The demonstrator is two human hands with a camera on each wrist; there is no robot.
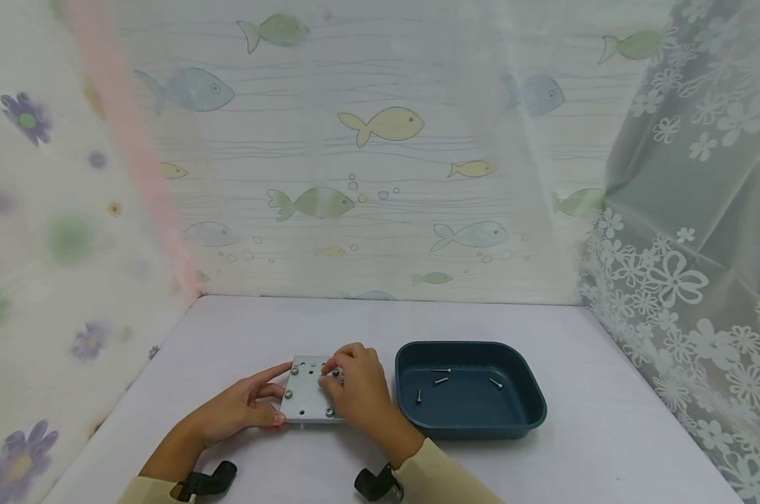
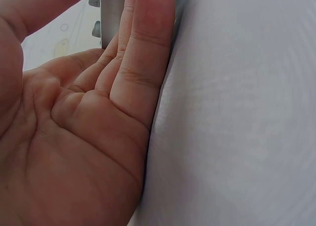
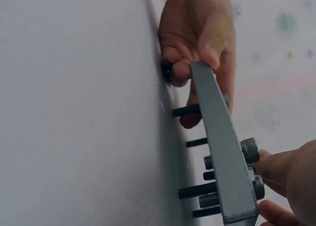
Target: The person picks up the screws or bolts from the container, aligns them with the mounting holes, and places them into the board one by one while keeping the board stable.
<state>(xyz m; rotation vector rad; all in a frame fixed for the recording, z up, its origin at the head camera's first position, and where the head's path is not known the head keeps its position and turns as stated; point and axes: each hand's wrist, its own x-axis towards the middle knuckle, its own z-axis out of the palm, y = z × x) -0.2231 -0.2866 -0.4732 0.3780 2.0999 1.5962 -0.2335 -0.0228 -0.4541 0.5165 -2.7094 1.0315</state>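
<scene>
A flat silver metal plate (image 1: pixel 308 400) with holes lies over the white table, held up off it. Several socket-head screws sit in it; their heads (image 3: pixel 250 150) stand on one face and threaded shanks (image 3: pixel 197 190) poke out of the other in the right wrist view. My left hand (image 1: pixel 244 409) grips the plate's left side, thumb at the near corner and fingers at the edge. At the plate's far right part, my right hand (image 1: pixel 361 385) pinches a screw between thumb and forefinger; the palm partly hides the plate's right side.
Right of the plate stands a dark blue plastic tray (image 1: pixel 471 432) with several loose screws (image 1: pixel 441 381) in it. White cloth covers the table (image 1: pixel 260 322). Patterned curtains (image 1: pixel 380 231) hang at the back and both sides.
</scene>
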